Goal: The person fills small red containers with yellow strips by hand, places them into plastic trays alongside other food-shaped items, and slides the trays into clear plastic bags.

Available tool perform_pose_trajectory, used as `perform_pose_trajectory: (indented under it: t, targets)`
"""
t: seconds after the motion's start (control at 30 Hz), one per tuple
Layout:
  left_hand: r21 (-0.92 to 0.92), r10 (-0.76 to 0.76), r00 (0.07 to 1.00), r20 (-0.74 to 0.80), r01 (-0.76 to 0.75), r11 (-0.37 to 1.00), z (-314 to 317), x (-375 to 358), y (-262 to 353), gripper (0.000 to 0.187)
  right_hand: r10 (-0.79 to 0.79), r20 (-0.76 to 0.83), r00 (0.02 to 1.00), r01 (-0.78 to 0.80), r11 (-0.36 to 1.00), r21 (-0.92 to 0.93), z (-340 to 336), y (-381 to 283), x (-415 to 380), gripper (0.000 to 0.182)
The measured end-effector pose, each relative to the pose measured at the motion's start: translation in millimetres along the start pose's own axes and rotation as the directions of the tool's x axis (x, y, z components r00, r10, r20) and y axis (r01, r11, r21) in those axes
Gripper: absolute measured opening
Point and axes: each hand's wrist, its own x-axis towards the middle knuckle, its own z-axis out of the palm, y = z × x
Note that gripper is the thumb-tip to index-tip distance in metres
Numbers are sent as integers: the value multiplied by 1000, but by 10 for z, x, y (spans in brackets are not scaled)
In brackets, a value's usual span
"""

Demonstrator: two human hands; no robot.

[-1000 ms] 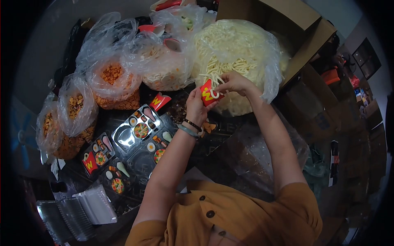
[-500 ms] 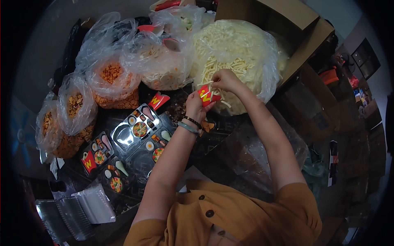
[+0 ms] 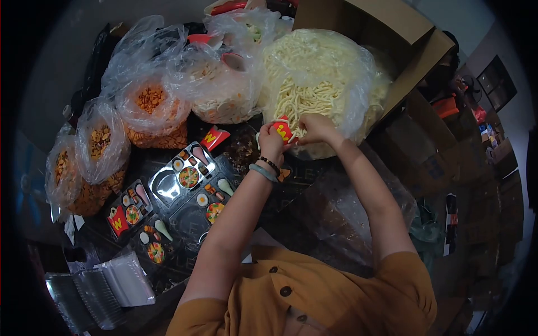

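My left hand (image 3: pixel 271 142) is closed on a small red packet (image 3: pixel 282 131) with a yellow mark, held at the front edge of a big clear bag of pale noodle-like strands (image 3: pixel 314 98). Some pale strands show around the packet. At the packet's right side is my right hand (image 3: pixel 317 130), its fingers pinched on pale strands. Another red packet (image 3: pixel 215 138) lies to the left, near a clear tray (image 3: pixel 167 183) with miniature food pieces. More such pieces, with a third red packet (image 3: pixel 117 222), lie further left.
Clear bags of orange pieces (image 3: pixel 154 131), white pieces (image 3: pixel 224 106) and brown-orange pieces (image 3: pixel 101 145) line the back and left. An open cardboard box (image 3: pixel 417 73) stands at the back right. Stacked clear trays (image 3: pixel 101 291) are at the lower left; crumpled plastic (image 3: pixel 336 213) lies right of my left forearm.
My right hand has moved down and to the right, beside the packet. The packet has turned slightly in my left hand. The whole view has shifted a little.
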Motion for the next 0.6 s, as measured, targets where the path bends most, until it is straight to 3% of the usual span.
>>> perform_pose_trajectory:
  t: [0.13,0.2,0.23,0.3,0.33,0.4,0.53,0.6]
  targets:
    - [81,68,997,26,-70,994,-11,-13,-33,23,126,-4,992,-125,989,-81,118,-3,38,31]
    - [79,68,997,46,-71,994,-17,-12,-26,23,152,-205,967,-113,975,190,97,51,100,26]
    - [36,33,999,26,-34,999,-10,-5,-29,23,150,-205,967,-111,975,190,103,63,144,26]
    - [-7,-1,1000,9,1,1000,4,-11,-17,23,227,-519,824,-38,937,348,141,79,254,20]
    - [-45,-38,999,-3,38,998,8,-30,-9,23,228,-520,823,-39,937,348,165,97,302,20]
    - [-81,-74,997,-12,72,994,18,-45,-4,23,131,-403,906,-75,985,152,171,93,360,15]
    - [-153,-58,998,-21,54,987,-5,-57,25,23,157,-358,920,-109,982,151,26,1,321,17]
    - [-179,-40,999,-17,36,983,-17,-61,32,24,190,-258,947,-79,920,385,-30,-42,278,17]
